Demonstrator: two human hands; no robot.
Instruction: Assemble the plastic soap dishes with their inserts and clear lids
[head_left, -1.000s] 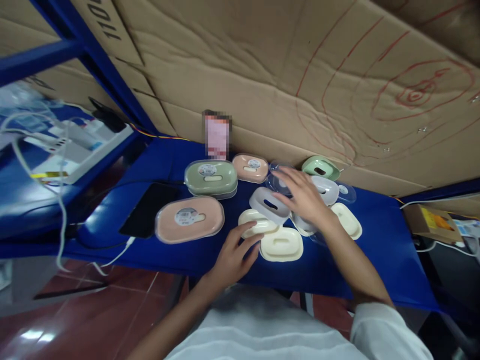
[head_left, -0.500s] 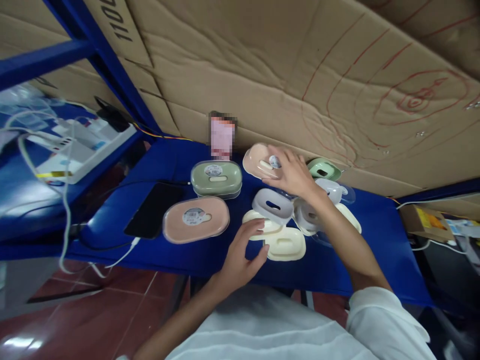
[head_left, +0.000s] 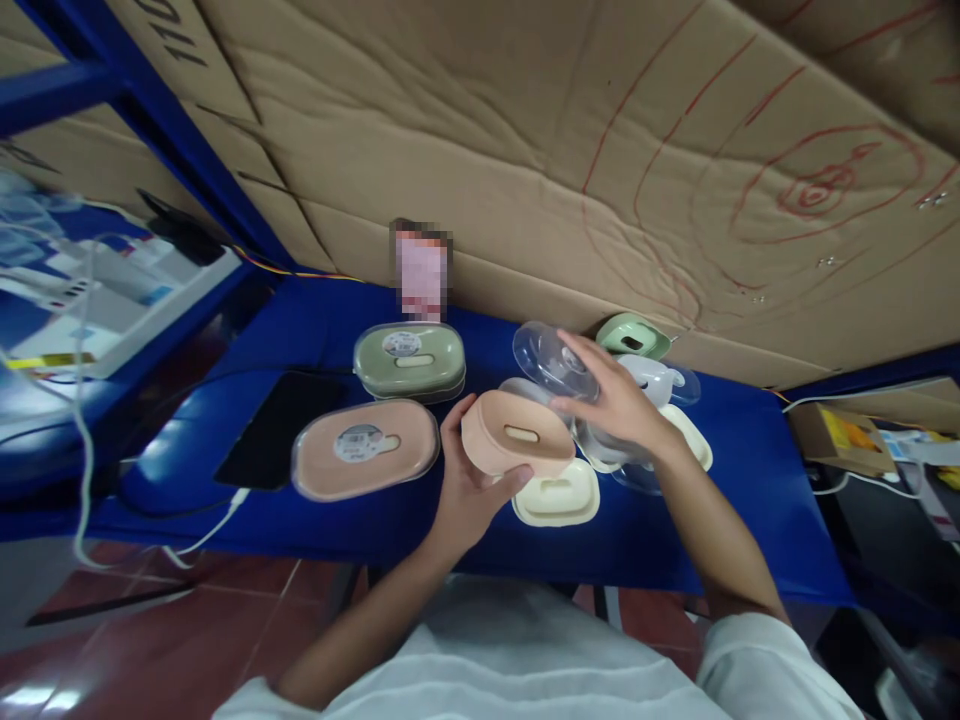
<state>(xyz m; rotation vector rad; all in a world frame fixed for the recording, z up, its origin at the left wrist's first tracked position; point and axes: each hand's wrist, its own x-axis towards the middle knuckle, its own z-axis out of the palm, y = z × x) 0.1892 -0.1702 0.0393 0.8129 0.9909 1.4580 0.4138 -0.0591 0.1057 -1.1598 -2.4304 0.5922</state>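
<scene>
My left hand (head_left: 474,490) is closed around a pink oval container (head_left: 517,432), tilted so that a cream slot shows inside it. In my right hand (head_left: 619,395) is a clear plastic lid (head_left: 551,360) with a label, held apart from the container by its near edge. Below the pink container lies a cream oval piece (head_left: 559,495). Grey-lilac pieces beneath and behind my hands are partly hidden. To the left are a lidded green container (head_left: 410,362) and a lidded pink container (head_left: 365,450), both labelled.
A black phone (head_left: 274,430) with a cable lies at the left of the blue table (head_left: 300,315). A green piece (head_left: 634,337), a white piece (head_left: 649,377) and a cream piece (head_left: 690,440) lie at the right. The cardboard wall (head_left: 487,170) rises behind. A blurred picture (head_left: 421,270) leans there.
The pink container has come from the back toward me into my left hand. Its clear lid is now off, in my right hand. The view has shifted slightly.
</scene>
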